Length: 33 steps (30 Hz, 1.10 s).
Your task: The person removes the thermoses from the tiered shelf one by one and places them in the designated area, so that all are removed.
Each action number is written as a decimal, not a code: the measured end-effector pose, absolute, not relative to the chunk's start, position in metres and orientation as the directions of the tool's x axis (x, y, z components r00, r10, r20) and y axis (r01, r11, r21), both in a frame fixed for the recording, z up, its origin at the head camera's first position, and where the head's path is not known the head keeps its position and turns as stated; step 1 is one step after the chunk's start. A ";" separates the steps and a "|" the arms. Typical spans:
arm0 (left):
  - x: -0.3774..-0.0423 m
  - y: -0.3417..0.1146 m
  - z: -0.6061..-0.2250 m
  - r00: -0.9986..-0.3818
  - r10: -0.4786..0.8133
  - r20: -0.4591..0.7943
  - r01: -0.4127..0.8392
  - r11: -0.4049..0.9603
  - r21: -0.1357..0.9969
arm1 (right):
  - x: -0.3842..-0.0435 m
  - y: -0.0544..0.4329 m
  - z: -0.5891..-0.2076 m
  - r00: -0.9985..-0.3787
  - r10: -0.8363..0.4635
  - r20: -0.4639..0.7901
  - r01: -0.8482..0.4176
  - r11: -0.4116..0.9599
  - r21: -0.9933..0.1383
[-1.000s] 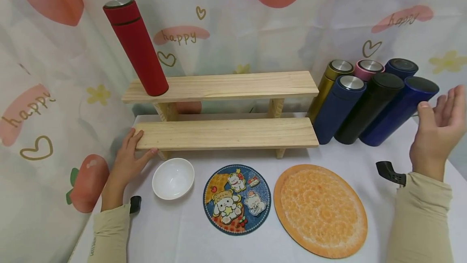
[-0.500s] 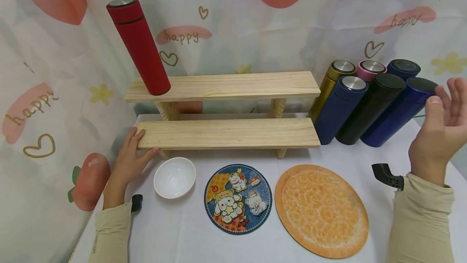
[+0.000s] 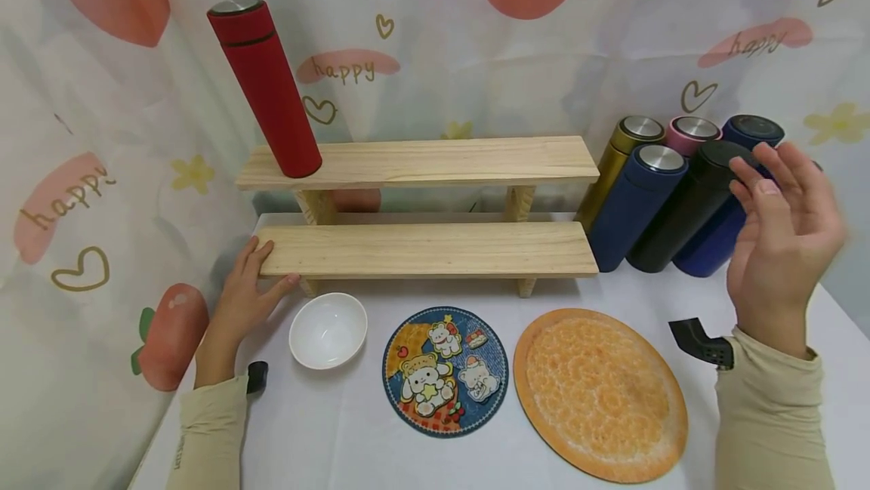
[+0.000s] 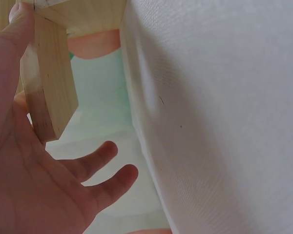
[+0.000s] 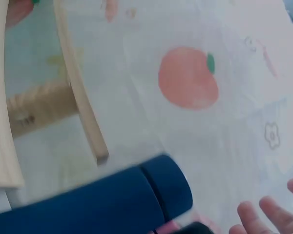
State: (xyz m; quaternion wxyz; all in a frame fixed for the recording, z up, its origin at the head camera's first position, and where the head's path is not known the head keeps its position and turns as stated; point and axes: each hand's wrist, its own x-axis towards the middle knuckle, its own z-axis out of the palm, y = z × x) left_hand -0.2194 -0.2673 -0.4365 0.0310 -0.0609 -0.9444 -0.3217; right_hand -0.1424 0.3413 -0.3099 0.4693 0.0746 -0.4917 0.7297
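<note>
My left hand (image 3: 239, 294) holds the left end of the lower board of a two-step wooden shelf (image 3: 428, 250), thumb along the front edge. In the left wrist view two fingers (image 4: 118, 183) stick out beneath the board (image 4: 51, 92). My right hand (image 3: 788, 248) is raised with loosely bent fingers and nothing in it. It partly hides a glossy blue thermos (image 3: 707, 245). Beside that stand a black thermos (image 3: 686, 207) and a matte blue thermos (image 3: 637, 207). Behind are gold (image 3: 615, 150), pink (image 3: 692, 135) and dark blue (image 3: 753, 130) ones. A red thermos (image 3: 268, 93) stands on the upper board's left end.
On the white tablecloth before the shelf are a white bowl (image 3: 328, 331), a round cartoon mat (image 3: 445, 373) and a round bread-patterned mat (image 3: 601, 396). A printed curtain (image 3: 469, 75) hangs close behind the shelf and along the left side.
My right hand has moved left, from the right of the glossy blue thermos to in front of it. My left hand keeps its place on the shelf. The view has shifted slightly.
</note>
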 end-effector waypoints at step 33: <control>-0.219 -0.266 -0.433 -0.994 0.085 0.075 0.113 0.788 0.605 | -0.166 0.238 -0.323 -0.847 0.105 0.521 -0.516 0.072 -0.854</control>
